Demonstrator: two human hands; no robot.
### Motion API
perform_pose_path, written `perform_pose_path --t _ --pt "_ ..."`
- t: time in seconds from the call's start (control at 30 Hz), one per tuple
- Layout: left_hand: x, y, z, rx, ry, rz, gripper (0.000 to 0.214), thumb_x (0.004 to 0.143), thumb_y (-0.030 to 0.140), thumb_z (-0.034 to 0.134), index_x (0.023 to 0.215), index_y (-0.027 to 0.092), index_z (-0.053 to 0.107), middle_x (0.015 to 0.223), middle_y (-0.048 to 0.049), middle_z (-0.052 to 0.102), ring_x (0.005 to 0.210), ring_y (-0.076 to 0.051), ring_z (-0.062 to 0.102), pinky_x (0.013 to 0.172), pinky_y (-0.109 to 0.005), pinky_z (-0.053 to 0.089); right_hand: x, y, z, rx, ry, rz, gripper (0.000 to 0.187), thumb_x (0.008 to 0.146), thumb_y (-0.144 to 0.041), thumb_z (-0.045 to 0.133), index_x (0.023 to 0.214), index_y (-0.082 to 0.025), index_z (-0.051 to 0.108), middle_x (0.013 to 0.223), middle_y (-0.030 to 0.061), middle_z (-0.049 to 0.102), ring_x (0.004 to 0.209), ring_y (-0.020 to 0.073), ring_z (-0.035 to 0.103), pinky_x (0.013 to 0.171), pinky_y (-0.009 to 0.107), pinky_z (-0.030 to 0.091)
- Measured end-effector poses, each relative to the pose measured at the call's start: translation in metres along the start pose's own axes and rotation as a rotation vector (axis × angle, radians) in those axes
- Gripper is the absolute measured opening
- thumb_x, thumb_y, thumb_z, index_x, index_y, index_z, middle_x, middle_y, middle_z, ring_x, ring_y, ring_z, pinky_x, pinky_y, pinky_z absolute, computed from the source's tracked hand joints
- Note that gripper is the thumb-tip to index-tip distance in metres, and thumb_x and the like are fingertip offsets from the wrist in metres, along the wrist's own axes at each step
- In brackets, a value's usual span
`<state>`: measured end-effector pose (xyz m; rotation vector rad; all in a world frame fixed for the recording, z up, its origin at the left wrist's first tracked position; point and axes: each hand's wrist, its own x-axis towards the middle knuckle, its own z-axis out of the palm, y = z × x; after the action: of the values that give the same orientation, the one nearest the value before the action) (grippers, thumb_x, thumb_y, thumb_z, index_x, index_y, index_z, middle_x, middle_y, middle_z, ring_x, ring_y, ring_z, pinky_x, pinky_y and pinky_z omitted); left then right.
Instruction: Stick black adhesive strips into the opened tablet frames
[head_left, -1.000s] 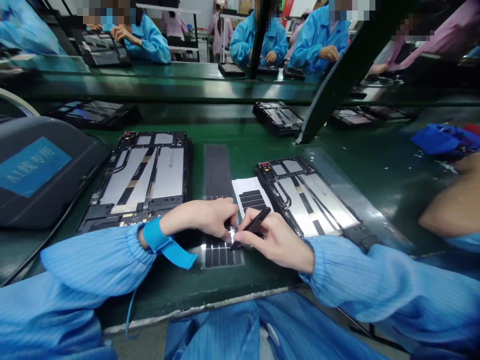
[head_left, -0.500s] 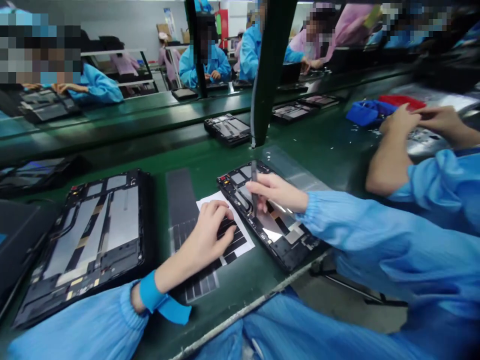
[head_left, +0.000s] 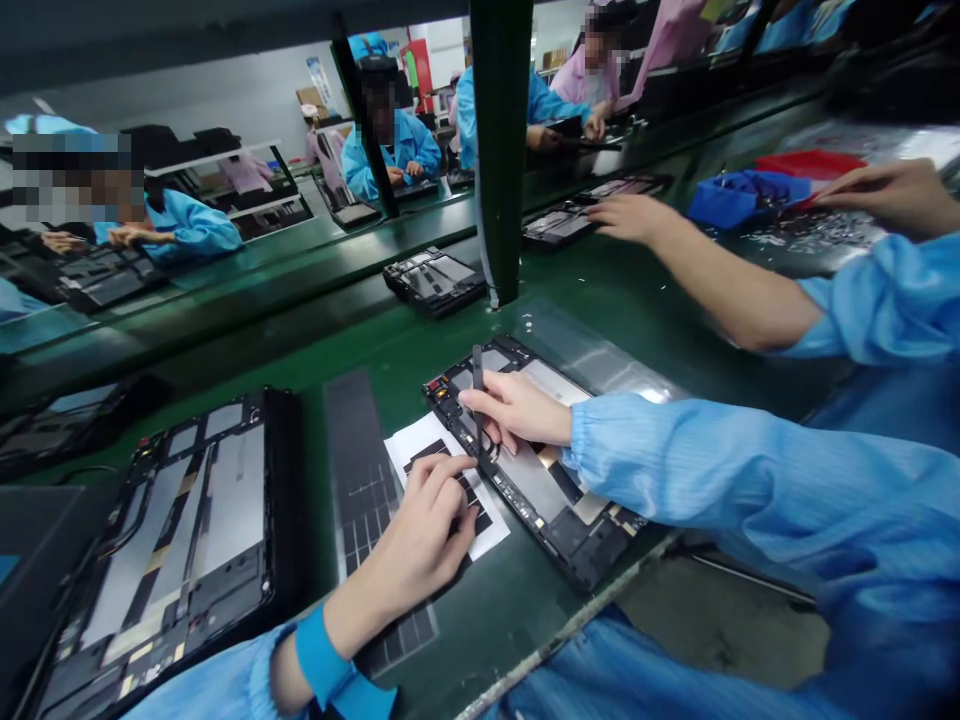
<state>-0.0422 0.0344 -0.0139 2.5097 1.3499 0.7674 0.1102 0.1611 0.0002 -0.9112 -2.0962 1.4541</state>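
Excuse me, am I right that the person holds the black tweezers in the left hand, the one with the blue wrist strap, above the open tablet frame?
Not quite: the head view shows the black tweezers in the right hand, not the left hand, which wears the blue wrist strap and rests on the white sheet. The tweezers are above the open tablet frame, as you said.

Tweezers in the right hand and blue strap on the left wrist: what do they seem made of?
The tweezers look matte black and stiff: coated metal or hard plastic, I cannot tell which. The blue strap seems matte fabric, bending softly around the wrist.
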Motion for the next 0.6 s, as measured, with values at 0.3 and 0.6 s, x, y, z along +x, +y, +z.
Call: perform_pose_path --t 0.3,0.6 --pt "-0.0024 -0.0049 0.003 0.003 -0.095 0.058 0.017 0.081 0.0 0.039 0.08 0.017 0.036 0.121 -0.01 0.046 0.108 -0.023 0.035 0.087 -0.041 0.04 0.0002 -0.0045 -0.0001 -0.009 0.013 0.052 0.024 0.088 -0.038 0.038 0.078 -0.016 0.039 0.045 -0.0061 0.05 0.028 0.0058 0.046 0.026 0.013 0.032" --pt "-0.003 -0.0001 0.0023 0.095 -0.131 0.017 0.018 0.08 0.0 0.034 0.084 0.017 0.037 0.129 -0.0138 0.037 0.118 -0.026 0.032 0.092 -0.045 0.039 -0.0009 -0.0057 0.0018 -0.036 0.043 -0.01 0.022 0.088 -0.037 0.038 0.081 -0.016 0.039 0.044 -0.0071 0.049 0.026 0.0062 0.045 0.026 0.013 0.03"
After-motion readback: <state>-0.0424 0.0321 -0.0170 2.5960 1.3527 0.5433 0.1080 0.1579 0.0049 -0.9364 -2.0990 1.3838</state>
